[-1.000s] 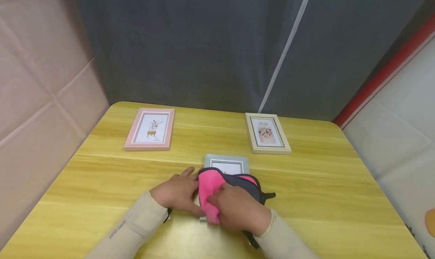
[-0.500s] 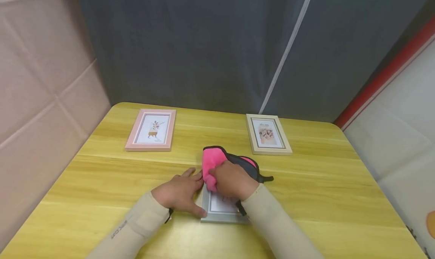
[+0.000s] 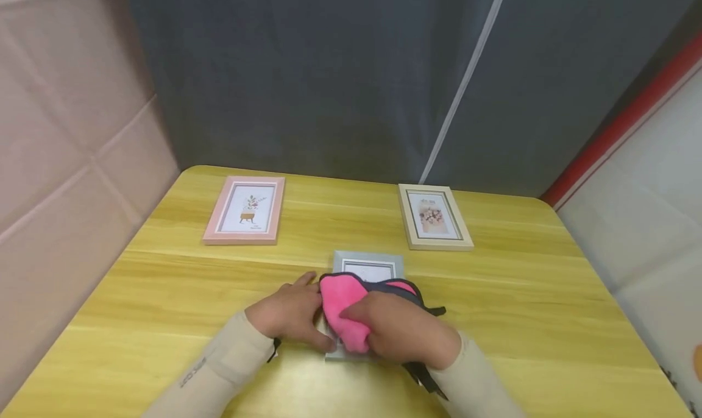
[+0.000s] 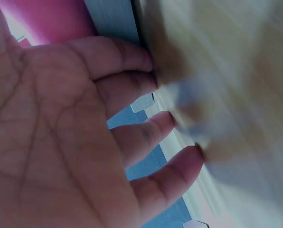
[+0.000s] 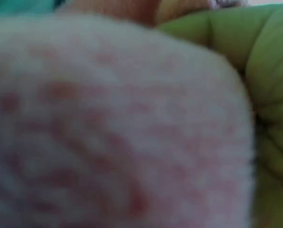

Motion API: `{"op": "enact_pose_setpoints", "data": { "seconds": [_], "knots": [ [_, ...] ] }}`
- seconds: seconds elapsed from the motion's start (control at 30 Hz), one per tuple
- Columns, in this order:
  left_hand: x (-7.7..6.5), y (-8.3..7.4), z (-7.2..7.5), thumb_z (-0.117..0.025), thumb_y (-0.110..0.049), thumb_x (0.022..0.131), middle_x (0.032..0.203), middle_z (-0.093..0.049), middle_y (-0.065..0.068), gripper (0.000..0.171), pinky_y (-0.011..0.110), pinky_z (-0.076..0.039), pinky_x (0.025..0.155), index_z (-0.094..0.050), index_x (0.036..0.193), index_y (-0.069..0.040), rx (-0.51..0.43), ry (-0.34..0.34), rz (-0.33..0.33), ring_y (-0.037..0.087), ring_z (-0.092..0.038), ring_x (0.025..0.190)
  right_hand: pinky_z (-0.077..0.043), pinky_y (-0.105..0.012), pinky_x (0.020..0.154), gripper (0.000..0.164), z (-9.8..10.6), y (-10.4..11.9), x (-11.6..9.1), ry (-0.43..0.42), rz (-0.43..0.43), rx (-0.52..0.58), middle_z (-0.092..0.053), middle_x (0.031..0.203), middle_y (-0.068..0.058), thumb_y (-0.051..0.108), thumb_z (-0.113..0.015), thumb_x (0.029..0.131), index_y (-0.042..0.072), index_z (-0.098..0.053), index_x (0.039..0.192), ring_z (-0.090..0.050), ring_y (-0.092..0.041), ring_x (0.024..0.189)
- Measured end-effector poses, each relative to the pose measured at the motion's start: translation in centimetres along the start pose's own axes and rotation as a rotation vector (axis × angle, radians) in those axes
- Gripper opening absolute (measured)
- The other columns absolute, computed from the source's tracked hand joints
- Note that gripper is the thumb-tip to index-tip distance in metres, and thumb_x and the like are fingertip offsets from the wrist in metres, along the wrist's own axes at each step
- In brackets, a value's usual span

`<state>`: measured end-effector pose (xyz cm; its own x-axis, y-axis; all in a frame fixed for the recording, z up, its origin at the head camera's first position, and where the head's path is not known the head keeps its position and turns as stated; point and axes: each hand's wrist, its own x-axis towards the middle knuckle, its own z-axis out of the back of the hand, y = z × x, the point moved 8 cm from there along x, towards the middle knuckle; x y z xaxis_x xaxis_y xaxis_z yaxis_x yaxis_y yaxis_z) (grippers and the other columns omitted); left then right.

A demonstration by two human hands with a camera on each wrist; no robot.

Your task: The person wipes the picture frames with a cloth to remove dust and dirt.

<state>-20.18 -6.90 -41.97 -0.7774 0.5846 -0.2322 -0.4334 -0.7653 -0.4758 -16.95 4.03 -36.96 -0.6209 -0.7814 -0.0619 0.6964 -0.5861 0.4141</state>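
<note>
cloth (image 3: 341,297) is gripped by right hand (image 3: 403,328) over frame (image 3: 339,262), long axis near-to-far, left edge seemingly touched by straight-fingered left hand (image 3: 292,313).

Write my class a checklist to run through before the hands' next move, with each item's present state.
1. Right hand grips the pink cloth: ok.
2. Left hand touches the left side of the grey frame: ok.
3. The grey frame lies flat on the table: ok.
4. The grey frame is fully uncovered: not ok.
5. Pink frame and cream frame are clear of the cloth: ok.
6. The grey frame is dust-free: cannot tell.
</note>
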Motion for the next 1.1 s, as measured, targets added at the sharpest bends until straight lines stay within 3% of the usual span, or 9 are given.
{"op": "enact_pose_setpoints", "data": {
  "seconds": [0.1,0.2,0.27,0.4,0.6,0.8,0.93,1.03,1.1],
  "knots": [
    [-0.1,0.1,0.0,-0.084,-0.058,0.063,0.158,-0.033,0.012,0.100,0.068,-0.029,0.105,-0.054,0.143,-0.007,-0.004,-0.005,0.020,0.043,-0.020,0.145,-0.049,-0.020,0.085,0.028,-1.1,1.7,-1.0,0.047,0.067,-0.061,-0.066,0.091,0.019,0.005,-0.070,0.083,0.024,-0.074,0.102,-0.061,0.000,0.088],
    [-0.1,0.1,0.0,-0.083,-0.061,0.062,0.159,-0.031,0.011,0.110,0.066,-0.030,0.106,-0.046,0.146,0.000,0.011,-0.009,0.029,0.041,-0.020,0.146,-0.048,-0.024,0.090,0.023,-2.0,2.5,-1.3,0.066,0.067,-0.152,-0.067,0.097,0.019,0.017,-0.070,0.088,0.025,-0.074,0.109,-0.061,-0.004,0.096],
    [-0.1,0.2,0.0,-0.082,-0.062,0.063,0.159,-0.031,0.010,0.112,0.065,-0.031,0.106,-0.043,0.149,0.000,0.021,-0.008,0.029,0.040,-0.020,0.146,-0.049,-0.026,0.087,0.019,-2.3,2.5,-1.1,0.073,0.034,-0.174,-0.066,0.093,0.019,0.022,-0.070,0.089,0.027,-0.073,0.107,-0.059,-0.006,0.093],
    [-0.1,0.2,0.0,-0.082,-0.062,0.063,0.158,-0.033,0.012,0.104,0.067,-0.032,0.104,-0.051,0.144,-0.005,0.033,-0.011,0.011,0.043,-0.022,0.145,-0.048,-0.027,0.076,0.007,-2.3,1.7,-0.2,0.060,-0.040,-0.171,-0.055,0.074,0.017,0.024,-0.072,0.088,0.028,-0.068,0.090,-0.053,-0.008,0.079],
    [0.0,0.1,-0.2,-0.080,-0.058,0.069,0.155,-0.039,0.011,0.090,0.070,-0.032,0.102,-0.057,0.141,-0.011,0.046,0.010,-0.019,0.046,-0.022,0.144,-0.049,-0.032,0.078,0.014,-1.7,-0.5,1.5,0.067,-0.132,-0.202,-0.055,0.073,0.013,0.018,-0.073,0.084,0.024,-0.067,0.096,-0.055,-0.014,0.087],
    [-0.1,0.3,-0.2,-0.081,-0.058,0.070,0.158,-0.033,0.008,0.100,0.071,-0.030,0.102,-0.045,0.150,-0.010,0.033,0.044,-0.007,0.044,-0.018,0.145,-0.047,-0.040,0.099,0.028,-1.3,-2.7,3.2,0.093,-0.235,-0.241,-0.066,0.111,0.002,0.019,-0.068,0.090,0.018,-0.064,0.118,-0.053,-0.024,0.118],
    [0.0,0.5,-0.3,-0.079,-0.061,0.071,0.159,-0.032,0.008,0.103,0.070,-0.029,0.104,-0.042,0.151,-0.007,0.042,0.059,0.005,0.043,-0.016,0.146,-0.038,-0.048,0.109,0.044,-1.3,-3.6,3.7,0.106,-0.285,-0.242,-0.057,0.139,-0.007,0.019,-0.064,0.095,0.015,-0.056,0.137,-0.040,-0.032,0.138],
    [0.0,0.5,-0.4,-0.078,-0.062,0.071,0.159,-0.033,0.008,0.103,0.069,-0.029,0.105,-0.042,0.150,-0.006,0.048,0.061,0.010,0.042,-0.017,0.147,-0.033,-0.050,0.111,0.050,-1.4,-4.1,3.4,0.099,-0.312,-0.204,-0.051,0.147,-0.008,0.020,-0.063,0.095,0.016,-0.052,0.144,-0.035,-0.032,0.142],
    [0.1,0.5,-0.4,-0.078,-0.061,0.071,0.158,-0.033,0.009,0.103,0.069,-0.030,0.104,-0.043,0.149,-0.005,0.047,0.057,0.003,0.043,-0.017,0.146,-0.036,-0.047,0.110,0.045,-1.2,-4.1,3.0,0.070,-0.288,-0.169,-0.057,0.139,-0.005,0.017,-0.063,0.095,0.016,-0.058,0.139,-0.043,-0.028,0.136]
  ]
}}
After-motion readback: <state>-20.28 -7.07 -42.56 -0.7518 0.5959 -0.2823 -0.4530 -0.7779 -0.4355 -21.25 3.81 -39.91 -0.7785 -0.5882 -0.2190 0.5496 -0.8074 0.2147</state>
